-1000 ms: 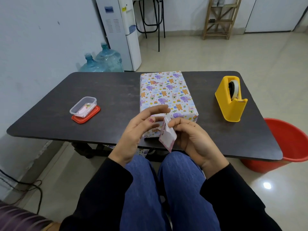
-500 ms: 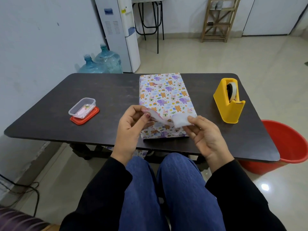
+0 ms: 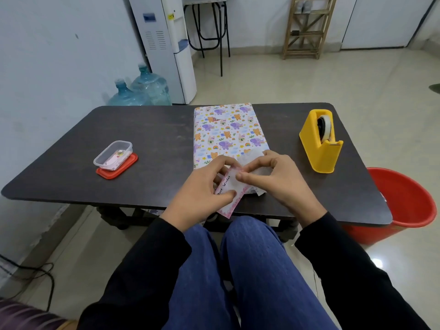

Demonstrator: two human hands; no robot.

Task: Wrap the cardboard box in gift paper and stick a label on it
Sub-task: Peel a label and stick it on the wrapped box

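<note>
My left hand [image 3: 202,186] and right hand [image 3: 278,179] pinch the label [image 3: 229,184], grip narrow; I fear its floppy sticky side could fold onto itself or land crooked on the box [image 3: 226,129].

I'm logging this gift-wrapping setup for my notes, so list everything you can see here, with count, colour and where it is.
dark rectangular table: one, dark brown, before the person
gift-wrapped cardboard box: one, white animal-print paper, table centre
yellow plastic tape dispenser: one, yellow, table right
clear plastic tub: one, clear, on red lid, table left
pink-bordered paper label: one, white and pink, between both hands
white backing paper: one, white, just beyond the label
red plastic bucket: one, red, floor, right of table
white water dispenser: one, white, back left
blue water bottles: two, blue, beside dispenser
wooden shelf: one, pale wood, back wall
left hand: one, pinches label's lower part
right hand: one, pinches label's top
</note>
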